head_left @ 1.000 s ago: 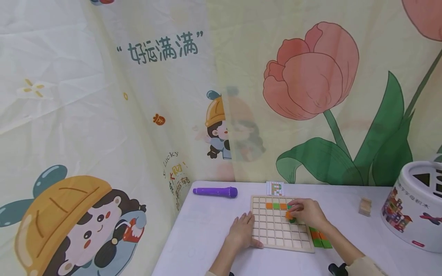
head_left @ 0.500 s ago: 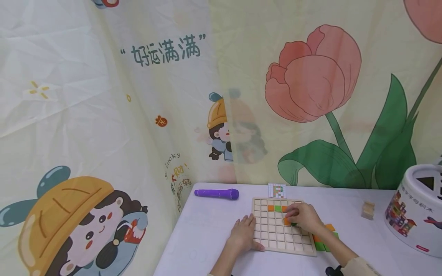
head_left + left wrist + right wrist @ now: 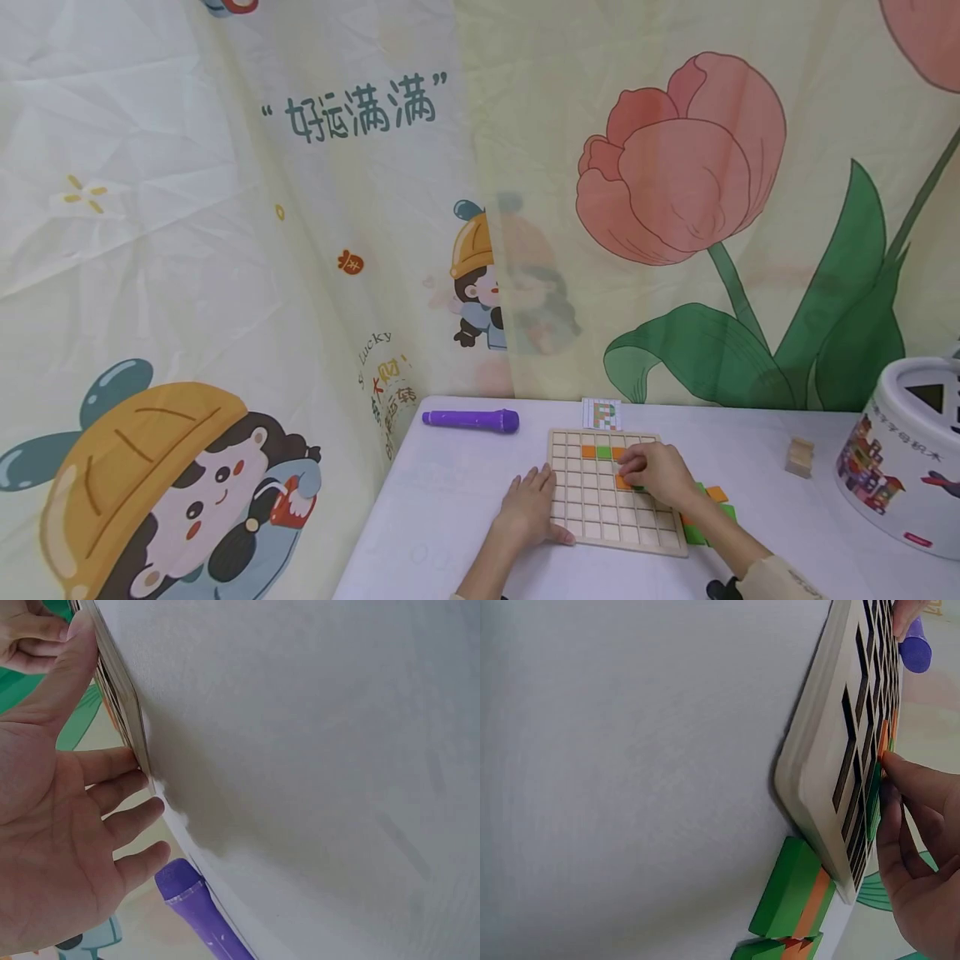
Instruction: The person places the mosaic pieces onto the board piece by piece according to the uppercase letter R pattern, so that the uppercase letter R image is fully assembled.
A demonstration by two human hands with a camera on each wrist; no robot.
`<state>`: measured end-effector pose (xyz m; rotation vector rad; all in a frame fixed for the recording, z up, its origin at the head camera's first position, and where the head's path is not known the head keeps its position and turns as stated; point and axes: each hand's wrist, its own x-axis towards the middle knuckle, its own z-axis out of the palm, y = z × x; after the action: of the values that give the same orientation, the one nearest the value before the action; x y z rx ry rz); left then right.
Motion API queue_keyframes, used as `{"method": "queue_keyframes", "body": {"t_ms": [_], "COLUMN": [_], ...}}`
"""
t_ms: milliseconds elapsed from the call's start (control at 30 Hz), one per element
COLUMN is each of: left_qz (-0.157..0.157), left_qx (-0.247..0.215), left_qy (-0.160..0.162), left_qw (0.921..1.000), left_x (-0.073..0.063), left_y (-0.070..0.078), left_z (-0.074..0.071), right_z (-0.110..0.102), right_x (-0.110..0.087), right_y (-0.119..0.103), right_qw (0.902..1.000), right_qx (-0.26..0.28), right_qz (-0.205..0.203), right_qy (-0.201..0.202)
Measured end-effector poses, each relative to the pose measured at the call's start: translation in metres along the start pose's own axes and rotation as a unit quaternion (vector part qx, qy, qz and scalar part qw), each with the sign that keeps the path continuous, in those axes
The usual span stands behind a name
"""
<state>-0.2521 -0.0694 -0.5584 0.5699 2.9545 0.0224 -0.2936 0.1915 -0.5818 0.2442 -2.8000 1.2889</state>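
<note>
A wooden grid board (image 3: 592, 508) lies on the table, with a row of orange and green square tiles (image 3: 603, 452) near its far edge. My right hand (image 3: 660, 473) is over the board and pinches an orange tile (image 3: 622, 482) at a cell below that row. In the right wrist view, the thumb tip meets the orange tile (image 3: 883, 741), and green tiles (image 3: 874, 799) sit close by in the grid. My left hand (image 3: 525, 508) rests along the board's left side, fingers extended; the left wrist view shows its thumb and fingertips touching the board's edge (image 3: 124, 697).
Loose green and orange tiles (image 3: 696, 533) lie right of the board. A small patterned card (image 3: 602, 414) is behind it. A purple microphone (image 3: 470, 421) lies at the back left. Right of the board are a small wooden piece (image 3: 800, 457) and a white bucket (image 3: 892, 467).
My right hand has lowered the orange tile to a board cell and stays there. The head view has shifted slightly. My left hand keeps its place at the board.
</note>
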Motion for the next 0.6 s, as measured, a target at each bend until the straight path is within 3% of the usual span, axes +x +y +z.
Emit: {"method": "queue_keyframes", "body": {"t_ms": [600], "left_qz": [0.005], "left_qx": [-0.003], "left_qy": [-0.001], "left_qw": [1.0000], "left_x": [-0.002], "left_y": [0.000], "left_z": [-0.002], "right_z": [-0.046], "right_x": [-0.024], "right_y": [0.014], "right_qw": [0.9984], "right_qx": [-0.014], "right_qz": [0.018], "right_qy": [0.052]}}
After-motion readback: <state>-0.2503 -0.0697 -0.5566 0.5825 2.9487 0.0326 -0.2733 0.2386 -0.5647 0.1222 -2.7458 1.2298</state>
